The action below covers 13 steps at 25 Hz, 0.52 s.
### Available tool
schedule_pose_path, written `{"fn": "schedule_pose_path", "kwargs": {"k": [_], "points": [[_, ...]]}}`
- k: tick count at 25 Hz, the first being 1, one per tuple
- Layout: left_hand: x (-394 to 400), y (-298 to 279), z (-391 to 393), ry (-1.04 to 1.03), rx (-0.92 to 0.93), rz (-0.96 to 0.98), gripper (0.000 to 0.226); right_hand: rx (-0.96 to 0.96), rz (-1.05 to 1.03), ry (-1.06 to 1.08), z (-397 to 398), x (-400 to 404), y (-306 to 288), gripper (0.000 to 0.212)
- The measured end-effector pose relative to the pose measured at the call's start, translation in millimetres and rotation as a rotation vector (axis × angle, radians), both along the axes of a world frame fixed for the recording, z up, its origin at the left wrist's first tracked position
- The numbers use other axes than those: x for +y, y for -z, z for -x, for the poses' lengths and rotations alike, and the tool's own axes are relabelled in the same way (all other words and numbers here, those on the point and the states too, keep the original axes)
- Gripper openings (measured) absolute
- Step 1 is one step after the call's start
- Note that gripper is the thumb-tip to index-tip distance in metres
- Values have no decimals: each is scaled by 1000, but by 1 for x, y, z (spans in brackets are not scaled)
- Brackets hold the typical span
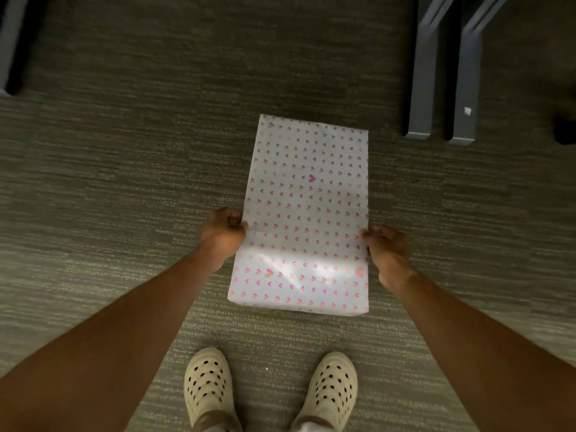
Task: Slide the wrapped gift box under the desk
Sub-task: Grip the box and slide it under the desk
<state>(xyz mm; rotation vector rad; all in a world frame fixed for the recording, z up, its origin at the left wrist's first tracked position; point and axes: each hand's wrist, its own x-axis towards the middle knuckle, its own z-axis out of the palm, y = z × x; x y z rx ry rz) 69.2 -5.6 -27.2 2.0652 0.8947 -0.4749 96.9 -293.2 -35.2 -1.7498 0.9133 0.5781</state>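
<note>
Clogs [208, 388] on grey carpet [124, 182]; hands grip gift box [305, 213].

An office, by its ribbed grey carpet [124, 188] and grey metal desk legs [442, 88].

Floor: grey-green ribbed carpet [93, 182]. Grey metal furniture legs [442, 73] upper right, another leg [12, 42] upper left. Lighting dim.

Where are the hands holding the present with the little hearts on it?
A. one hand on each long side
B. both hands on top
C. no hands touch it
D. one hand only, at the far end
A: the left hand grips the left edge of the present and the right hand grips the right edge.
</note>
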Motion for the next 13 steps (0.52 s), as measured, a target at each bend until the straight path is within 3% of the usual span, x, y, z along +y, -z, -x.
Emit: {"fn": "schedule_pose_path", "kwargs": {"k": [9,13], "points": [[30,-28,-70,119,-160,178,10,-173,-37,-57,-51,8,-46,7],[40,-29,-108,124,-203,171,6,-242,-2,-86,-77,12,-56,14]]}}
